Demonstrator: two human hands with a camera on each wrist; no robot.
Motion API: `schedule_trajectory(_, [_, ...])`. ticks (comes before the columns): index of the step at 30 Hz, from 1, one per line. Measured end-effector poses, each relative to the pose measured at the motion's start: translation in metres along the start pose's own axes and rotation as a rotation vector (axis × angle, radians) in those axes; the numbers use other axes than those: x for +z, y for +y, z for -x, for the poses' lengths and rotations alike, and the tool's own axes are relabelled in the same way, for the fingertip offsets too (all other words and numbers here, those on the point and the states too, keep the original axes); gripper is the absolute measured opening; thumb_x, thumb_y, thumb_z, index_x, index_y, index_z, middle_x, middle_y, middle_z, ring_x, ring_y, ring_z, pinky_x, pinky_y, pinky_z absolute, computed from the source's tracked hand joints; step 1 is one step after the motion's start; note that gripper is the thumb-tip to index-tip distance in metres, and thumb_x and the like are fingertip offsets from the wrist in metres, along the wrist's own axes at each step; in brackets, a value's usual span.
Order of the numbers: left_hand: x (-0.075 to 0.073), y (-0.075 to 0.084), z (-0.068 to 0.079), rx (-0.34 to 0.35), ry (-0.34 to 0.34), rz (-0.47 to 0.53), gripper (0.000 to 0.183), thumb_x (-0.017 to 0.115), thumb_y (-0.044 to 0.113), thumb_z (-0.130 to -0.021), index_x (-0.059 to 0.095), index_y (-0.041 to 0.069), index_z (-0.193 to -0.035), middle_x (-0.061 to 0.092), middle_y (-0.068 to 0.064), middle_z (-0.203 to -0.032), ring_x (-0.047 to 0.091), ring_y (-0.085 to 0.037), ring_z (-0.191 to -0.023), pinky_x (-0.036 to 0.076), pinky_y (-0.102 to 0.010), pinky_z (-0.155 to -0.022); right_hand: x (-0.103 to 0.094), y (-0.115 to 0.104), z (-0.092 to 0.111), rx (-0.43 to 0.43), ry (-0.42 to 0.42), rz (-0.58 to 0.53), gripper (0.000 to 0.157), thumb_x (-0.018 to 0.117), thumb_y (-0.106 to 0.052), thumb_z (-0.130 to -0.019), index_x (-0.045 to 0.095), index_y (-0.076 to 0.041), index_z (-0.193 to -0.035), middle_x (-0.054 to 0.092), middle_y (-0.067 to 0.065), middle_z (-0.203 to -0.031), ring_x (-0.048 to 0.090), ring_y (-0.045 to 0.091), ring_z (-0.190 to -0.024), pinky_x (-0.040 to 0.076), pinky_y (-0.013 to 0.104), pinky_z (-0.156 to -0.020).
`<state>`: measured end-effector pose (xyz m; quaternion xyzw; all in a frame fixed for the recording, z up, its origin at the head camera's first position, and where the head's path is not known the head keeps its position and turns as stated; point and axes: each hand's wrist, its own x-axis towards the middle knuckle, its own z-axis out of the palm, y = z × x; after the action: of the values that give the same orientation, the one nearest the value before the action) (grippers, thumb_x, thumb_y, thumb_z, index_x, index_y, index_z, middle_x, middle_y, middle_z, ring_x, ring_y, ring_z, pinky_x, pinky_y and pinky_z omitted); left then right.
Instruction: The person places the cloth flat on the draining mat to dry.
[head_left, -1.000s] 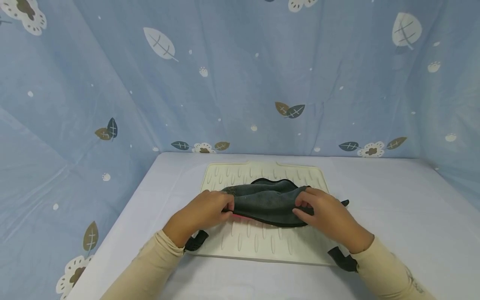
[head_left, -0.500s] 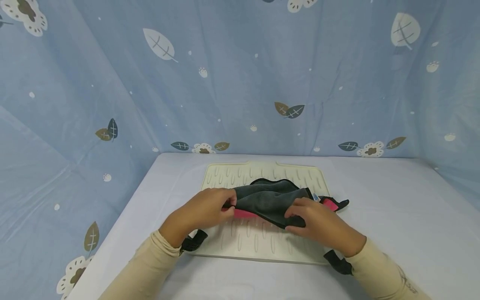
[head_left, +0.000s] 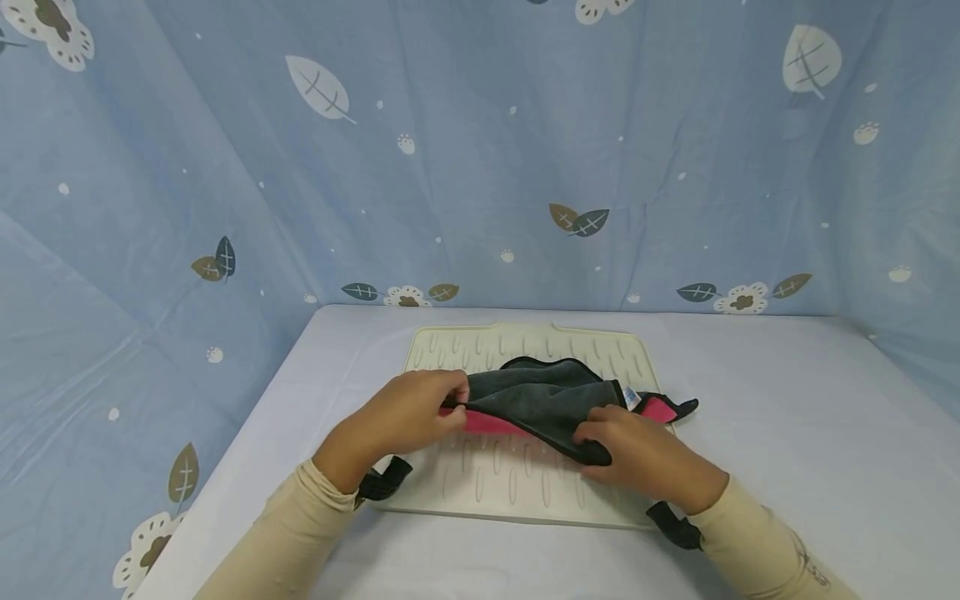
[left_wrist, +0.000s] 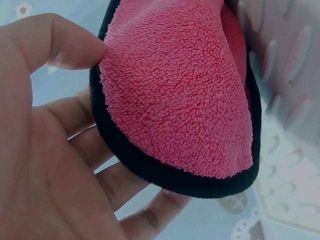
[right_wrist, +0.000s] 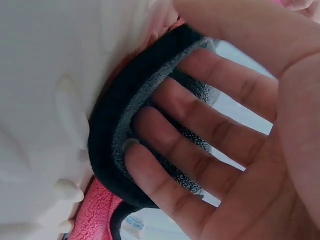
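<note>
A two-sided towel (head_left: pixel 551 407), dark grey above and pink beneath with black edging, is bunched over a cream ridged mat. My left hand (head_left: pixel 408 410) pinches its left edge between thumb and fingers. In the left wrist view the towel's pink side (left_wrist: pixel 175 105) faces the camera, its rounded black-trimmed corner hanging past the fingers. My right hand (head_left: pixel 648 454) holds the towel's near right corner. Its fingertips (right_wrist: pixel 145 162) lie against the grey side in the right wrist view, while the thumb's tip is partly hidden at the black edge.
The cream mat (head_left: pixel 510 496) lies on a white-covered table (head_left: pixel 787 400). A pink and black towel end (head_left: pixel 660 408), with a white tag (head_left: pixel 632 397) beside it, sticks out at right. A blue patterned curtain (head_left: pixel 480 150) stands behind. Black straps (head_left: pixel 675 527) cross both wrists.
My right hand has moved left and nearer, drawing the towel's corner down and towards me. More pink shows along the front edge and at the right. The left hand keeps its pinch, slightly raised.
</note>
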<state>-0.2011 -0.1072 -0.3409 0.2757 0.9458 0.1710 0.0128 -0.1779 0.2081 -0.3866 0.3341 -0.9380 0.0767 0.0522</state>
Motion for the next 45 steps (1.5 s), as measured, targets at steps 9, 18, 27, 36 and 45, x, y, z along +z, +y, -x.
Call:
schedule_trajectory(9, [0.0, -0.001, 0.001, 0.013, -0.021, 0.003, 0.014, 0.06, 0.016, -0.086, 0.051, 0.024, -0.079, 0.047, 0.012, -0.069, 0.046, -0.006, -0.066, 0.039, -0.027, -0.065, -0.008, -0.001, 0.0, -0.043, -0.031, -0.069, 0.008, 0.078, -0.015, -0.085, 0.073, -0.021, -0.087, 0.056, -0.012, -0.081, 0.049, 0.0, -0.071, 0.047, 0.025, -0.063])
schedule_trajectory(18, [0.004, -0.003, 0.003, 0.025, -0.164, 0.055, 0.016, 0.06, 0.013, -0.09, 0.054, 0.022, -0.078, 0.044, 0.011, -0.067, 0.043, -0.006, -0.063, 0.036, -0.027, -0.061, -0.013, -0.005, 0.001, -0.041, -0.094, -0.157, 0.003, 0.078, -0.019, -0.087, 0.076, -0.021, -0.088, 0.058, -0.013, -0.083, 0.052, -0.001, -0.075, 0.049, 0.024, -0.067])
schedule_trajectory(27, [0.012, -0.007, 0.008, 0.044, -0.199, 0.112, 0.016, 0.06, 0.015, -0.091, 0.056, 0.023, -0.078, 0.046, 0.012, -0.066, 0.044, -0.003, -0.061, 0.038, -0.024, -0.058, -0.011, -0.01, 0.002, -0.034, -0.109, -0.183, 0.011, 0.079, -0.016, -0.085, 0.075, -0.024, -0.091, 0.059, -0.014, -0.085, 0.054, -0.002, -0.076, 0.05, 0.024, -0.066])
schedule_trajectory(36, [0.013, -0.013, 0.023, 0.097, -0.217, 0.113, 0.017, 0.061, 0.016, -0.095, 0.056, 0.025, -0.082, 0.049, 0.012, -0.068, 0.042, 0.0, -0.06, 0.038, -0.022, -0.058, -0.011, -0.011, 0.009, -0.053, -0.138, -0.198, 0.01, 0.079, -0.017, -0.085, 0.075, -0.024, -0.092, 0.056, -0.016, -0.081, 0.051, -0.003, -0.072, 0.048, 0.024, -0.063])
schedule_trajectory(45, [0.017, -0.014, 0.035, 0.143, -0.24, 0.08, 0.02, 0.064, 0.017, -0.095, 0.058, 0.028, -0.079, 0.051, 0.015, -0.072, 0.044, 0.001, -0.061, 0.04, -0.021, -0.059, -0.007, -0.017, 0.012, -0.101, -0.151, -0.17, 0.01, 0.08, -0.019, -0.085, 0.072, -0.026, -0.085, 0.052, -0.016, -0.078, 0.045, -0.004, -0.069, 0.045, 0.021, -0.061])
